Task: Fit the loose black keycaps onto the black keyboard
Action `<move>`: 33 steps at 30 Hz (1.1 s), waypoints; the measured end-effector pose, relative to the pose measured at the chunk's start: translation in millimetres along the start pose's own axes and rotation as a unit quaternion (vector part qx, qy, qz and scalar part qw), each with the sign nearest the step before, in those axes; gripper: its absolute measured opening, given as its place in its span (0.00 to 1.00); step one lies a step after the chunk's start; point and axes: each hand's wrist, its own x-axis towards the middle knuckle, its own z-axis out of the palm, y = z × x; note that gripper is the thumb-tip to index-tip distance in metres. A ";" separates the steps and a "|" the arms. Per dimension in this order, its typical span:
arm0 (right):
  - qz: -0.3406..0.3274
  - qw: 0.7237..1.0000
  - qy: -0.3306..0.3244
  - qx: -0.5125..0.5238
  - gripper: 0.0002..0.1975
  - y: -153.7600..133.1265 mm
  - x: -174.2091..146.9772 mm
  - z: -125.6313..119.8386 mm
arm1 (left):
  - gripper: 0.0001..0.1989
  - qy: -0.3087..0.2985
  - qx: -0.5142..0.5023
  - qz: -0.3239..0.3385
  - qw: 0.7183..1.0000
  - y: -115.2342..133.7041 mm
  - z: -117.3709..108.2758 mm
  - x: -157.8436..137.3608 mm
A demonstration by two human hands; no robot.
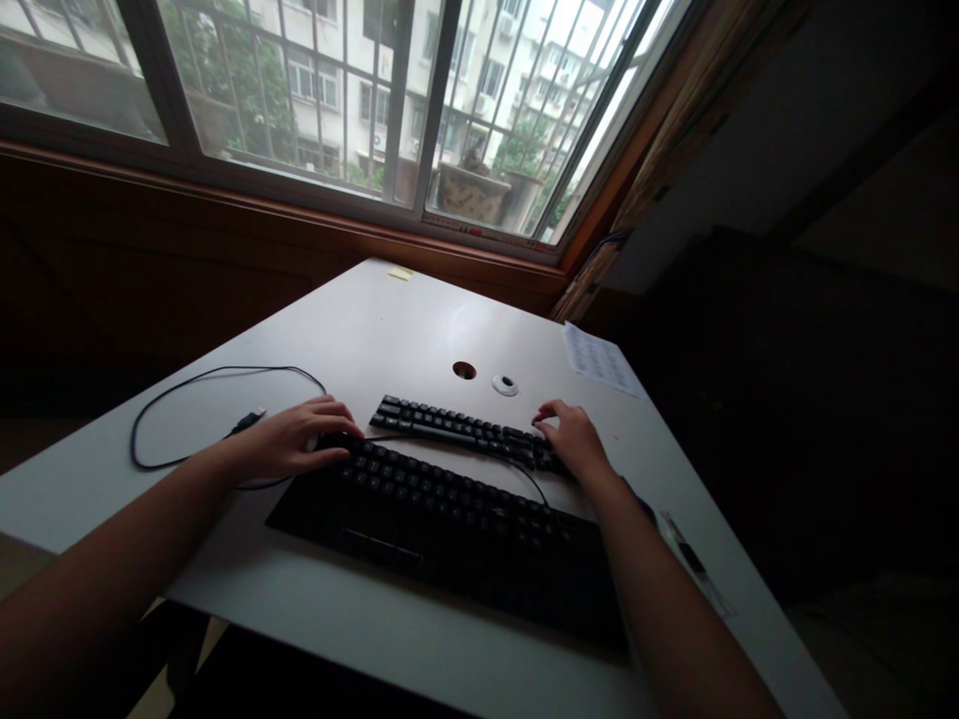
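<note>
A large black keyboard (450, 569) with a wide front panel lies at a slant across the near part of the white desk (322, 609). My left hand (304, 437) is closed over its far left corner, thumb on the near side, fingers on the far side. Behind it lies a narrower black keyboard (442, 424). My right hand (575, 439) hovers at that keyboard's right end, thumb and forefinger pinched on a small dark piece (537, 420), which looks like a keycap. The right palm hides part of the narrow keyboard's end.
A black USB cable (217, 371) loops on the left, its plug (251, 419) near my left wrist. Further back are a round desk hole (465, 370), a white ring-shaped cover (504, 384), a printed sheet (599, 358) and a yellow note (401, 273). A pen-like item (690, 557) lies beyond my right forearm.
</note>
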 end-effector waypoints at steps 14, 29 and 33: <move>-0.057 0.986 -0.032 0.153 0.08 -35.4 -138.8 -66.6 | 0.13 0.003 0.003 0.003 1.000 0.9 -1.3 1.8; -0.089 0.987 0.006 0.134 0.05 -41.1 -187.0 -48.5 | 0.14 0.002 0.002 0.008 1.000 -6.4 -0.1 0.2; -0.142 0.984 0.027 0.102 0.06 -43.7 -189.5 -47.9 | 0.13 0.005 0.000 0.009 1.000 -7.9 0.4 0.2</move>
